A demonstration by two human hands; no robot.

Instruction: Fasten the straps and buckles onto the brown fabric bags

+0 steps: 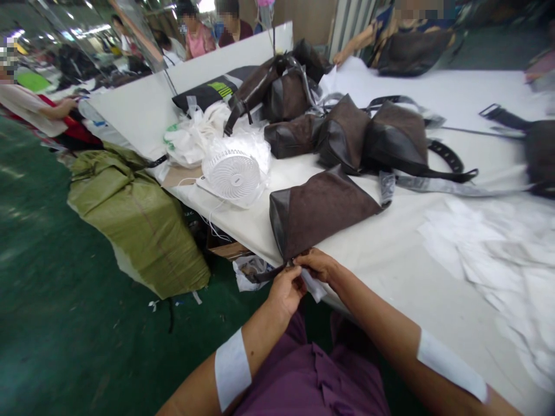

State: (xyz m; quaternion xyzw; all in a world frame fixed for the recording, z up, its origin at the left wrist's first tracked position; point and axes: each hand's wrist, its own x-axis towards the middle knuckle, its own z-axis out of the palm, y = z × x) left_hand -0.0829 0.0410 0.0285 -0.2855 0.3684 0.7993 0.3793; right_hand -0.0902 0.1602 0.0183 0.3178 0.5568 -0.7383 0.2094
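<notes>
Label: white tag (pixel 313 285), writing unreadable | Item: brown suede bag (pixel 321 211), dark leather corner, dark strap (pixel 271 273) | Fingers: left hand (pixel 285 293), right hand (pixel 316 264) pinching strap end

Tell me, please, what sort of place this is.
Probably a bag-making workshop: dark brown bags with loose straps cover a white worktable, a green woven sack sits on the floor, and other workers stand nearby.
</notes>
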